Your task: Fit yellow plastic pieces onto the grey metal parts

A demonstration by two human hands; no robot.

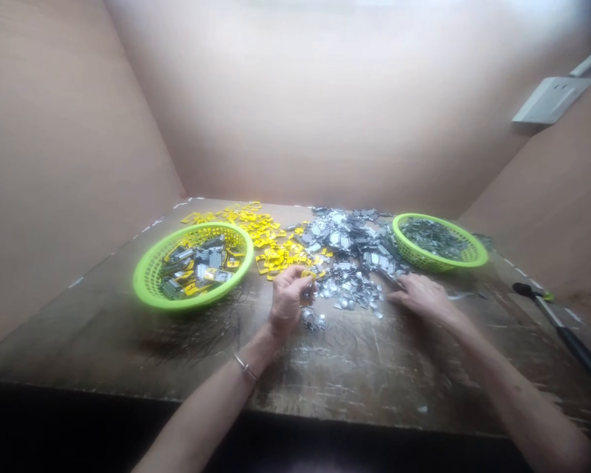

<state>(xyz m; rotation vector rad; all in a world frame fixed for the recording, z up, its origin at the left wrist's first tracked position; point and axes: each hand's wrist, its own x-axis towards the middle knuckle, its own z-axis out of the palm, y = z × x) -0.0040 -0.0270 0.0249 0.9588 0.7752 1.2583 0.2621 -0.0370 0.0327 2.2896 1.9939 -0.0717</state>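
My left hand point(286, 299) is closed in a pinch around a small yellow frame-like part point(307, 276), above the middle of the table. My right hand point(423, 294) reaches to the right edge of a heap of grey metal pieces point(337, 230); its fingers are closed at the end of a dark grey piece point(390, 278). Between the hands lie many small shiny silver pieces point(349, 289). A few small silver parts point(311, 319) lie just below my left hand. Loose yellow frames point(280, 253) are spread behind it.
A green basket point(142, 282) at left holds mixed yellow and grey parts. Another green basket point(477, 257) at right contains small grey-green pieces. A black-handled tool point(571, 341) lies at the right edge. Walls enclose the table point(325, 387); a white box point(551, 100) hangs at upper right.
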